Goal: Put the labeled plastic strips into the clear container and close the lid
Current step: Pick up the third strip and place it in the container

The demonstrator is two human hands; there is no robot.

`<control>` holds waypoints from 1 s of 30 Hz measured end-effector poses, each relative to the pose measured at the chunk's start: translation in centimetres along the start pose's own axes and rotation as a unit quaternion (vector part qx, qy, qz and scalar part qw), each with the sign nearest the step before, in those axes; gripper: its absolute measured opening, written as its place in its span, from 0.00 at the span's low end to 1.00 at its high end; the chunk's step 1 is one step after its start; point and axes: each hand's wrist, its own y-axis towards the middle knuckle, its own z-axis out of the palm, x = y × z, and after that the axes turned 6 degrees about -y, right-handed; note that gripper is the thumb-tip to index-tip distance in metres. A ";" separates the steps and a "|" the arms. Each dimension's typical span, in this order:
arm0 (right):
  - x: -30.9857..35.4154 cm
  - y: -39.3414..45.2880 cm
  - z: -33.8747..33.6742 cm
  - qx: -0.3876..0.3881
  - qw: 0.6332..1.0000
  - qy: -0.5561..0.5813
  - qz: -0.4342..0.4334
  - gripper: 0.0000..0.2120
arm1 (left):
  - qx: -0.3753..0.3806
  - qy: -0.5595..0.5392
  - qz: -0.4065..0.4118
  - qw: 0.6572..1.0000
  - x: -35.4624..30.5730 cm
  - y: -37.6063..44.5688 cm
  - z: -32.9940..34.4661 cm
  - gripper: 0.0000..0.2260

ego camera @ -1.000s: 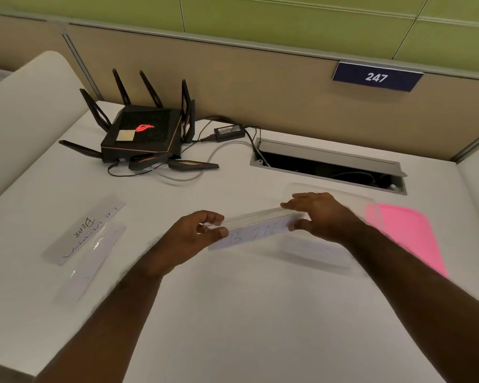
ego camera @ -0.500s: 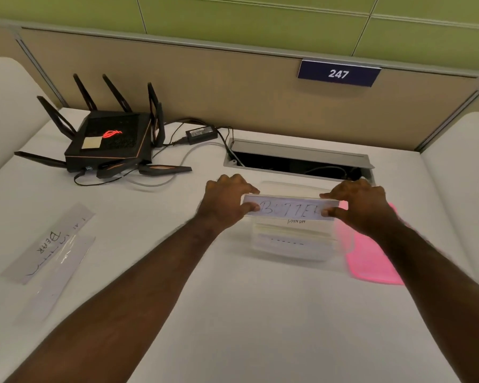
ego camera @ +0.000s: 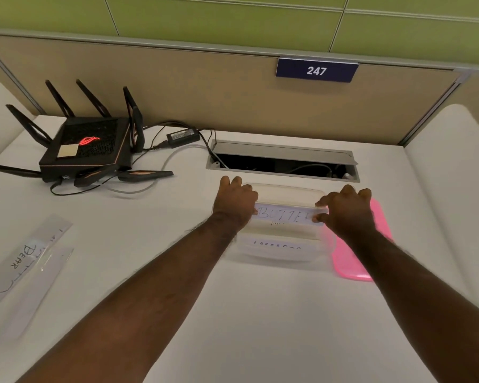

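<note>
A clear rectangular container (ego camera: 281, 251) stands on the white desk, lidless, with a labeled strip lying inside behind its front wall. Over its opening I hold another labeled plastic strip (ego camera: 284, 215) level, with handwriting that starts "BUTTE". My left hand (ego camera: 237, 201) pinches its left end and my right hand (ego camera: 344, 208) pinches its right end. The pink lid (ego camera: 354, 261) lies flat just right of the container, partly under my right forearm. Two more labeled strips (ego camera: 29, 257) lie on the desk at the far left, one reading "BEAR".
A black router with antennas (ego camera: 87, 146) and its power brick (ego camera: 183, 136) with cables sit at the back left. An open cable slot (ego camera: 284, 158) is just behind the container. A tan partition with a "247" sign (ego camera: 316, 70) closes the back.
Both hands carried the strip from mid-desk to above the container and turned it face up, then lowered it slightly. The view swung right.
</note>
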 end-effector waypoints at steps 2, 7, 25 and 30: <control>0.4 0.1 0.1 0.005 0.999 -0.048 -0.016 0.18 | 0.004 0.019 0.000 1.000 -0.6 0.1 0.2 0.14; 1.9 0.3 0.3 0.031 0.989 -0.141 -0.039 0.13 | 0.033 0.036 -0.039 0.998 -2.3 0.4 0.9 0.09; 2.8 0.8 2.1 0.043 0.990 -0.131 -0.039 0.18 | 0.026 0.062 0.005 0.998 -2.1 1.4 2.5 0.12; 2.6 0.0 1.6 -0.032 0.995 -0.086 -0.041 0.20 | -0.083 -0.009 -0.003 0.997 -1.7 0.6 1.8 0.13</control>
